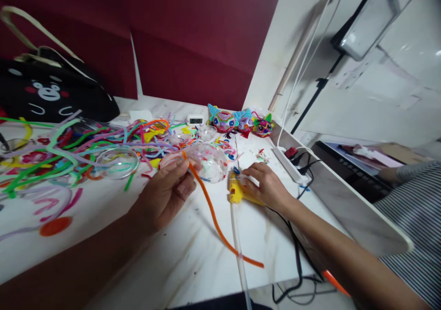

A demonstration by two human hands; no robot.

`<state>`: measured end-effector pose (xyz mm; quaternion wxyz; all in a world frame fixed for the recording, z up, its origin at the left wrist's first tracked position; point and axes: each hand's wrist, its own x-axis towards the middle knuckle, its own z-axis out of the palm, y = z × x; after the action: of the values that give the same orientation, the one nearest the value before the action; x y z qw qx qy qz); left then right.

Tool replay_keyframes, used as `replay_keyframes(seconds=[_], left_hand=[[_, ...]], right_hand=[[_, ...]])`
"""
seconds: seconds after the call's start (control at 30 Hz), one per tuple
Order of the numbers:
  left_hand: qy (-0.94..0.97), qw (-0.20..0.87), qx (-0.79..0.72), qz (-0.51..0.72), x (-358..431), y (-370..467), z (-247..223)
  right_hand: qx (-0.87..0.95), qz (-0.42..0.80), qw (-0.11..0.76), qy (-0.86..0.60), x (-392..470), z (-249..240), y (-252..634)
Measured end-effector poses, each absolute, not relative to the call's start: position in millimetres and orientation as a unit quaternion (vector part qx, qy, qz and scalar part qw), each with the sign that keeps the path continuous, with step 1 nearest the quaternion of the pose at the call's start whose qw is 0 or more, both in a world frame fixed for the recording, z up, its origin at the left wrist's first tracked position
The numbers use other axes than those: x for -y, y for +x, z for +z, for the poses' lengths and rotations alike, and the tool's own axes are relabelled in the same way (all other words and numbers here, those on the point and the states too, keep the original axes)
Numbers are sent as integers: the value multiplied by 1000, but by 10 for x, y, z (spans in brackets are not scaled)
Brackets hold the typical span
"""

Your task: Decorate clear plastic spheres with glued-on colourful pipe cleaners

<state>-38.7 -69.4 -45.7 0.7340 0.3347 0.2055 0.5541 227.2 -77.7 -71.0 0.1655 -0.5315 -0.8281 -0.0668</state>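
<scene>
My left hand (168,190) pinches an orange pipe cleaner (210,204) near its upper end, and the rest curves down to the right over the table. My right hand (267,186) is curled over a yellow hot glue gun (236,190) lying on the table. A long translucent glue stick (237,232) comes out of the gun's back toward me, passing by the pipe cleaner's lower part. Just beyond my left fingers lies a clear plastic dome (212,163) with small coloured bits on it.
Tangled pipe cleaners (86,144) cover the left side, with another clear dome (117,163) and an orange disc (55,226). Decorated faces (223,121) and a small digital clock (195,120) stand behind. A power strip (287,163) with cords lies right. A person in a striped top (409,209) is beyond.
</scene>
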Motion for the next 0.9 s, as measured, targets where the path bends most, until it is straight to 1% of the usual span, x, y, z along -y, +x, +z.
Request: replay_keyframes(seconds=[0.2,0.33,0.47,0.7,0.77,0.9], left_hand=[[332,735,-220,549,690,-385,-447],[343,733,-219,545,679,-391,-489],[351,728,-221,546,670,-392,-519],[347,734,-226,539,665,-400,-491],[346,737,-222,537,667,-398,-487],[348,731,-221,543,669,-394,-488]], right_hand=[[831,-98,98,-539,476,-688,2141],[828,-109,75,-545,425,-697,2094],[819,-109,85,-557,359,-714,2092],[787,-61,154,-595,363,-559,2332],[777,-46,156,-608,451,-531,2459],[772,-21,129,-622,626,-579,2637]])
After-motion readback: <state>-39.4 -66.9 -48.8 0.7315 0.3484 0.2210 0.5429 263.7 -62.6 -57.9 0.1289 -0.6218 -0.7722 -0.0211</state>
